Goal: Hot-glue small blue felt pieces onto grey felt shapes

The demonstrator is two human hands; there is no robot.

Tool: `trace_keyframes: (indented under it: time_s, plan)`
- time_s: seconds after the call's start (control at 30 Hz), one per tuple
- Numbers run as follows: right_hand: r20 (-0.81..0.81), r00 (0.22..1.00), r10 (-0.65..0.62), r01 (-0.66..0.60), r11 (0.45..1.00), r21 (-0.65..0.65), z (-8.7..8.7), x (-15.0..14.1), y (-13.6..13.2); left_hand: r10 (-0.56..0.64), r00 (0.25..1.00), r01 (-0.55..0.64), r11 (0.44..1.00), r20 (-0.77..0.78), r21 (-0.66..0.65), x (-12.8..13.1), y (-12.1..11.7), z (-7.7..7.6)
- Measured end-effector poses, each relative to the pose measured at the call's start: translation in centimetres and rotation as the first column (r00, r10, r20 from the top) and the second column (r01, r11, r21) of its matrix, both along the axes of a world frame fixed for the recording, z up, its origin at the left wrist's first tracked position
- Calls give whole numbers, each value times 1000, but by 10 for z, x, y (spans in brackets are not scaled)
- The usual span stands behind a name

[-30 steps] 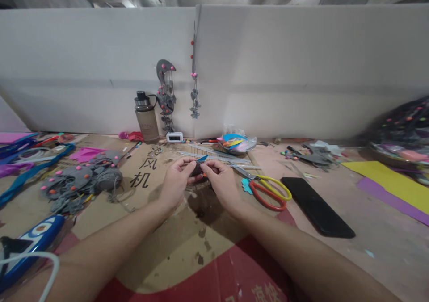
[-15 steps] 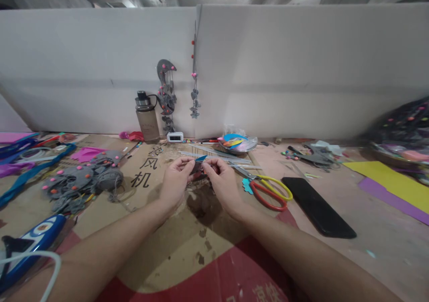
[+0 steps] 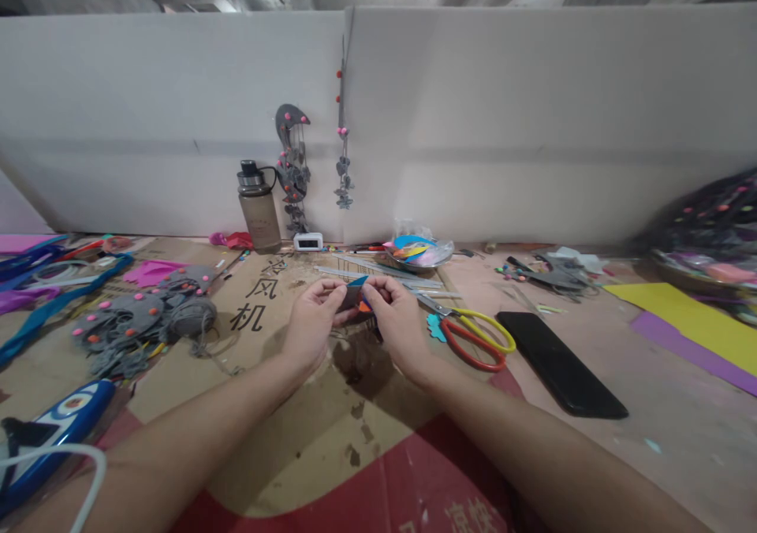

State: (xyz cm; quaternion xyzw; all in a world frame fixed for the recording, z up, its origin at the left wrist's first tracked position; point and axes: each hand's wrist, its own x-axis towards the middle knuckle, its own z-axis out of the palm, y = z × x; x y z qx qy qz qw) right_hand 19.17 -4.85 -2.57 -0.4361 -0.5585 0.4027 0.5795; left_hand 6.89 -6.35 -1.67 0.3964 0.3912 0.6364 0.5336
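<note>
Both my hands meet above the cardboard [image 3: 307, 438] at the middle of the table. Between the fingertips is a small grey felt piece [image 3: 351, 296] with a blue pointed tip and a bit of orange showing. My left hand [image 3: 315, 316] pinches its left side. With thumb and fingers closed, my right hand [image 3: 395, 312] grips the right side and covers part of it. Just right of my right hand lie scissors [image 3: 476, 336] with red and yellow handles, beside a teal flower-shaped cutout [image 3: 436, 327].
A black phone [image 3: 559, 363] lies at right, near yellow sheets [image 3: 686, 312]. Grey felt pieces with pompoms [image 3: 136, 316] and a blue tool [image 3: 65, 430] lie at left. A bottle [image 3: 259, 210], small digital clock [image 3: 308, 242] and dish of scraps [image 3: 419, 253] stand along the white partition.
The fingers have shifted slightly, so more of the grey felt piece and its orange bit now shows. Both hands stay in nearly the same place.
</note>
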Motion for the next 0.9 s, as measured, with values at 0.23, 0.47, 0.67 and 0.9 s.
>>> trace_keyframes:
  time_s: [0.23, 0.47, 0.67, 0.9]
  plan:
    - [-135, 989, 54, -65, 995, -78, 7, -2, -3, -25, 999, 26, 999, 46, -24, 0, 0, 0]
    - [-192, 978, 80, -102, 988, -112, 5, -2, 0, -43, 997, 47, 997, 67, -61, -2, 3, -2]
    - [-222, 969, 107, -140, 980, -140, 1, -3, 2, -59, 995, 67, 992, 77, -107, -3, 5, -2]
    - [-283, 955, 93, -142, 977, -157, -1, -2, 6, -188, 980, 194, 977, 66, -90, -11, 12, -3]
